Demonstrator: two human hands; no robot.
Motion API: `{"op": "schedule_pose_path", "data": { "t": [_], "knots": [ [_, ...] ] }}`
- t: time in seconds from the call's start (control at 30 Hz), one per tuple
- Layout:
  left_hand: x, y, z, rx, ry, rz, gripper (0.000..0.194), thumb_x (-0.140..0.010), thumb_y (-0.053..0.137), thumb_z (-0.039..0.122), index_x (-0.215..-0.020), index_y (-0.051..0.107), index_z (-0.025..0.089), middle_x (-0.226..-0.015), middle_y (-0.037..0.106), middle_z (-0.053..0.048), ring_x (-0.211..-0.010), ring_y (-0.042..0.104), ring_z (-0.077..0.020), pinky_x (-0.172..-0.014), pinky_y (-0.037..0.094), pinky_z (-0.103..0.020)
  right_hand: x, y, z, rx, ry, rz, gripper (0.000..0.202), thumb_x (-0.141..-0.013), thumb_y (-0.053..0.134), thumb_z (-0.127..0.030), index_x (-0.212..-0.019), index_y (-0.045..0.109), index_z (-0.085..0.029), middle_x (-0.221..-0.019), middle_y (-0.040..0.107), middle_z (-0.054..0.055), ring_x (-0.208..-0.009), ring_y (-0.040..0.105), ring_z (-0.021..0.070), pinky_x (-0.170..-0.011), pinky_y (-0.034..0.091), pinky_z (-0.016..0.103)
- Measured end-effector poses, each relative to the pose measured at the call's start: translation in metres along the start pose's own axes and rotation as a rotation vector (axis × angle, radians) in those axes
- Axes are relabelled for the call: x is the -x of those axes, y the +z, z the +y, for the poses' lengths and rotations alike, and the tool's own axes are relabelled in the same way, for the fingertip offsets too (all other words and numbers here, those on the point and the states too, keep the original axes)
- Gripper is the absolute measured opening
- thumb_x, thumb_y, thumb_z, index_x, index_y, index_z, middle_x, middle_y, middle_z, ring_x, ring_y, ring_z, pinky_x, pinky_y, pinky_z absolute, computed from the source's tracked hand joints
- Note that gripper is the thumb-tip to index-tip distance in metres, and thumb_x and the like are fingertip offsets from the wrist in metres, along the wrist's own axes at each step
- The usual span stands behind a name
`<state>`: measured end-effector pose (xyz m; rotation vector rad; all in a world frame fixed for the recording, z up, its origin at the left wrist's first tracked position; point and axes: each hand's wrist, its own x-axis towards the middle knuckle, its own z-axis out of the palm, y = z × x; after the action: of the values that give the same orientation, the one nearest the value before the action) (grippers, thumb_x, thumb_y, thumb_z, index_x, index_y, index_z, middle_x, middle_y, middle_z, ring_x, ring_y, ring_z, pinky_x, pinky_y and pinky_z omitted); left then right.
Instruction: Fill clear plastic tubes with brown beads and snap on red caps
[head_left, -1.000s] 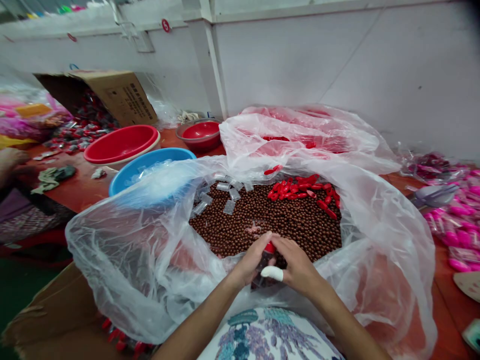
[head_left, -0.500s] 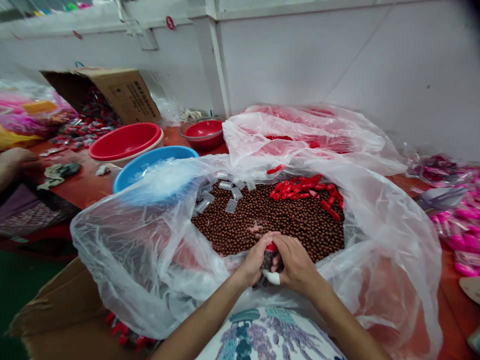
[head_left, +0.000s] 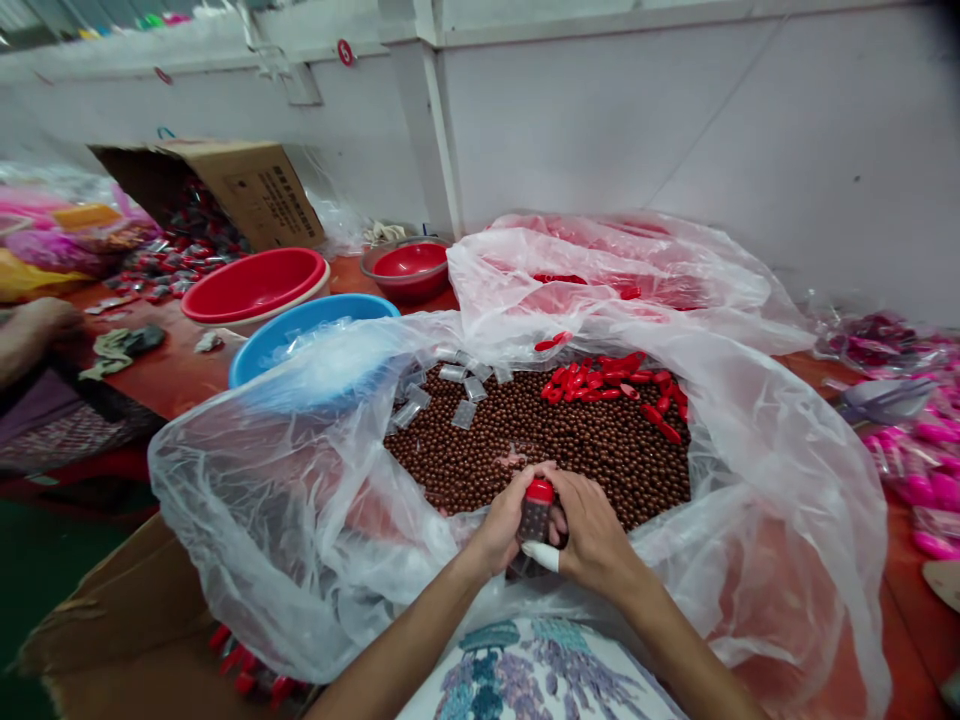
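A small see-through jar (head_left: 534,520) with dark contents and a red cap (head_left: 539,491) sits between the left hand (head_left: 504,522) and right hand (head_left: 596,525), both curled around it; the cap shows more fully than half a second ago. Beyond, smooth brown balls (head_left: 457,460) fill a crinkled plastic bag (head_left: 262,500)

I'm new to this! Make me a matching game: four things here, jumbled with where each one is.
1. red-capped container
2. cluster of red pieces
3. small clear pieces
4. blue basin

A. on the brown balls, back right
B. behind the left part of the plastic bag
C. between the left hand and right hand
D. on the brown balls, back left

Pairs: 1-C; 2-A; 3-D; 4-B
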<state>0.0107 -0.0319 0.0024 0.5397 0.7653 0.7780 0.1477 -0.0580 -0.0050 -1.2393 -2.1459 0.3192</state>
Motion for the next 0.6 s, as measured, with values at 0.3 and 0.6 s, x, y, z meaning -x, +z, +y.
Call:
{"op": "schedule_pose_path", "data": {
  "t": [0.3,0.6],
  "knots": [
    [0.003,0.004,-0.006,-0.055,0.073,0.097,0.054,-0.082,0.04,0.052,-0.122,0.048,0.017,-0.051,0.054,0.003,-0.034,0.044,-0.0085,-0.036,0.034,-0.018,0.0,0.001,-0.001,0.053,-0.017,0.001,0.065,-0.066,0.062,-0.035,-0.124,0.04,-0.013,-0.115,0.053,0.016,-0.107,0.049,0.0288,-0.091,0.037,0.045],
    [0.01,-0.006,-0.018,-0.275,0.076,0.117,0.051,-0.087,0.029,0.048,-0.126,0.043,0.018,-0.054,0.052,0.003,-0.039,0.044,-0.0101,-0.041,0.037,-0.022,0.006,0.005,-0.002,0.027,-0.046,-0.038,0.054,-0.065,0.063,-0.035,-0.114,0.05,-0.015,-0.106,0.06,0.012,-0.098,0.054,0.026,-0.09,0.036,0.042]
  ]
}}
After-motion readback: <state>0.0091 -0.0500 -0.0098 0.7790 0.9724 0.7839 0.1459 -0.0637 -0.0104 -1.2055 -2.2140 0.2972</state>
